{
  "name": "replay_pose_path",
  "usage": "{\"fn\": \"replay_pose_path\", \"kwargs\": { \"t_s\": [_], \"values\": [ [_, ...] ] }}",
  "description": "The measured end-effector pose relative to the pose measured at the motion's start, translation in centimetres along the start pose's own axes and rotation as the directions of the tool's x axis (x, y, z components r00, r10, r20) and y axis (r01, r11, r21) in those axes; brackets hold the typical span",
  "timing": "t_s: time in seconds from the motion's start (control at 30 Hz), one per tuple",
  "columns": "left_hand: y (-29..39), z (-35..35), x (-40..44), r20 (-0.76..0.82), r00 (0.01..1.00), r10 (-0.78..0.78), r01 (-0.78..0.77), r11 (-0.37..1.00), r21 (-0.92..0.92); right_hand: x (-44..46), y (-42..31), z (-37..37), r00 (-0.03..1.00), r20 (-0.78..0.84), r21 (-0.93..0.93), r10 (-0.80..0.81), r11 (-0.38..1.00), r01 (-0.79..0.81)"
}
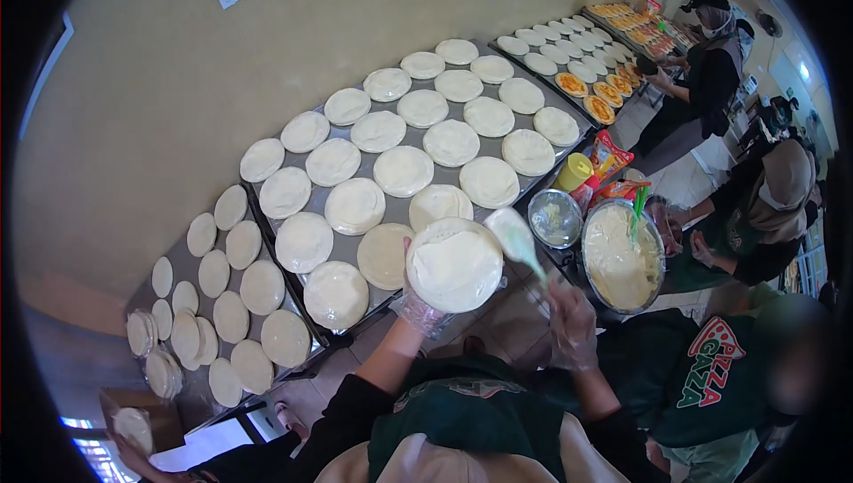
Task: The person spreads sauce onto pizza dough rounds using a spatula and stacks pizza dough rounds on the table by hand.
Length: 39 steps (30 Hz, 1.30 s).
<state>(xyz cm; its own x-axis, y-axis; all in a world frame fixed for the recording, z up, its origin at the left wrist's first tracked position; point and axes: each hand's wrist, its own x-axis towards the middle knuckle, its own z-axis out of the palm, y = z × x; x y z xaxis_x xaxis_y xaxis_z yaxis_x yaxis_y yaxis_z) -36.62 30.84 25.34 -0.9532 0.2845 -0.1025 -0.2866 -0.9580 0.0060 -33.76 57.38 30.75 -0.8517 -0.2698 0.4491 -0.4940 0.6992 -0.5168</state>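
Note:
My left hand (419,307), in a clear plastic glove, holds up a round dough base (454,265) with white spread on its top. A gloved right hand (573,327) of mine is closed on the handle of a spatula (515,239), whose white-coated blade is just off the base's right edge. Rows of round dough bases (403,171) lie on the dark tray behind my left hand. To the right of the spatula is a large bowl (622,256) of pale creamy mixture with a green-handled utensil in it.
A smaller metal bowl (555,218), a yellow container (574,172) and red packets (609,156) stand by the tray. More bases fill a left tray (315,343). Co-workers (711,65) stand at the right; another person's hand (133,456) is at lower left.

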Motion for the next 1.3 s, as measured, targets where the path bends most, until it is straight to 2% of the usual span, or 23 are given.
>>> {"fn": "replay_pose_path", "kwargs": {
  "t_s": [0.03, 0.1, 0.17, 0.2, 0.27, 0.3, 0.37, 0.4, 0.47, 0.53, 0.63, 0.7, 0.73, 0.8, 0.87, 0.93, 0.97, 1.0, 1.07, 1.13, 1.2, 1.23, 1.3],
  "values": [
    [-0.1, -0.5, 0.4, 0.032, 0.999, -0.015, 0.015, 1.0, 0.014, -0.7, 0.1, -0.4, 1.0, 0.006, 0.005, -0.002, 1.0, 0.002],
    [-0.3, -0.6, 0.6, 0.061, 0.998, -0.033, 0.031, 0.999, 0.028, -2.8, 0.3, -1.0, 0.954, 0.273, -0.009, -0.121, 0.992, 0.128],
    [-0.9, 0.1, 0.6, 0.267, 0.959, -0.097, 0.088, 0.995, 0.048, -4.0, 1.7, -0.1, 0.956, 0.229, -0.065, -0.182, 0.977, 0.202],
    [-1.1, -0.4, 0.6, 0.267, 0.959, -0.098, 0.09, 0.995, 0.044, -4.2, 2.2, 0.3, 0.95, 0.185, -0.125, -0.249, 0.953, 0.275],
    [-1.3, -1.4, 0.4, 0.012, 0.999, 0.032, -0.032, 0.999, -0.021, -4.0, 3.4, 1.0, 0.961, 0.145, -0.175, -0.235, 0.95, 0.259],
    [-1.2, -1.1, 0.3, 0.011, 1.0, 0.029, -0.029, 0.999, -0.02, -3.6, 3.6, 1.1, 0.97, 0.097, -0.227, -0.224, 0.944, 0.241],
    [-1.2, -0.5, 0.3, 0.197, 0.98, 0.003, 0.068, 0.932, -0.356, -2.9, 3.6, 0.9, 0.977, 0.067, -0.203, -0.204, 0.956, 0.214],
    [-1.3, -0.1, 0.5, 0.198, 0.98, 0.003, 0.069, 0.932, -0.355, -2.5, 3.7, 0.8, 0.981, 0.04, -0.175, -0.19, 0.965, 0.194],
    [-1.2, 0.8, 0.9, -0.024, 0.999, 0.035, -0.034, 0.999, 0.016, -1.8, 4.1, 0.8, 0.987, 0.008, -0.154, -0.159, 0.975, 0.158],
    [-1.3, 1.5, 0.9, 0.035, 0.998, -0.043, 0.042, 0.999, 0.016, -0.9, 4.4, 0.7, 0.991, -0.022, -0.129, -0.129, 0.984, 0.125],
    [-2.2, 1.4, 1.3, 0.167, 0.974, -0.156, 0.159, 0.987, -0.007, 0.3, 5.5, -0.3, 1.0, -0.003, -0.189, 0.017, 0.982, -0.018],
    [-2.6, 1.2, 1.5, 0.25, 0.947, -0.202, 0.218, 0.975, -0.037, 0.7, 6.5, -0.8, 0.997, -0.068, 0.132, 0.038, 0.991, -0.029],
    [-2.8, 1.1, 1.2, 0.253, 0.944, -0.211, 0.229, 0.973, -0.042, 0.7, 6.8, -1.2, 0.997, -0.071, 0.121, 0.044, 0.992, -0.035],
    [-3.6, 0.7, 0.7, 0.155, 0.981, -0.114, 0.088, 0.982, 0.166, -0.5, 8.0, -3.2, 0.923, 0.114, 0.249, 0.368, 0.889, -0.385],
    [-4.1, 0.2, 0.5, 0.224, 0.966, -0.127, 0.121, 0.992, 0.041, -1.4, 9.2, -4.9, 0.891, 0.027, 0.244, 0.452, 0.862, -0.445],
    [-4.0, -1.4, 0.6, 0.192, 0.971, -0.142, 0.132, 0.989, 0.068, -3.7, 12.1, -6.0, 0.697, 0.214, 0.385, 0.685, 0.596, -0.704],
    [-4.3, -2.1, 0.4, 0.196, 0.966, -0.17, 0.16, 0.985, 0.067, -4.7, 13.7, -7.0, 0.721, 0.156, 0.08, 0.675, 0.719, -0.69],
    [-4.6, -2.3, 0.1, 0.156, 0.974, -0.163, 0.174, 0.982, -0.066, -5.3, 15.1, -8.3, 0.71, 0.139, 0.077, 0.69, 0.707, -0.703],
    [-5.0, -3.5, -0.1, 0.097, 0.98, -0.172, 0.188, 0.96, -0.205, -5.7, 18.2, -10.8, 0.812, 0.196, -0.409, 0.55, 0.798, -0.442],
    [-5.5, -5.6, 0.1, -0.019, 0.983, -0.183, 0.176, 0.966, -0.191, -4.9, 20.3, -11.9, 0.724, 0.342, -0.52, 0.6, 0.762, -0.386],
    [-6.3, -6.7, 0.1, -0.037, 0.982, -0.185, 0.175, 0.965, -0.196, -2.8, 20.6, -11.6, 0.619, 0.299, -0.738, 0.726, 0.587, -0.332],
    [-6.8, -7.0, 0.1, -0.047, 0.981, -0.189, 0.177, 0.965, -0.196, -1.4, 20.7, -10.7, 0.613, 0.305, -0.74, 0.729, 0.587, -0.33],
    [-7.7, -7.3, 0.0, -0.067, 0.979, -0.191, 0.175, 0.964, -0.2, 0.7, 20.8, -8.8, 0.415, 0.042, -0.738, 0.909, 0.308, -0.6]
  ]
}}
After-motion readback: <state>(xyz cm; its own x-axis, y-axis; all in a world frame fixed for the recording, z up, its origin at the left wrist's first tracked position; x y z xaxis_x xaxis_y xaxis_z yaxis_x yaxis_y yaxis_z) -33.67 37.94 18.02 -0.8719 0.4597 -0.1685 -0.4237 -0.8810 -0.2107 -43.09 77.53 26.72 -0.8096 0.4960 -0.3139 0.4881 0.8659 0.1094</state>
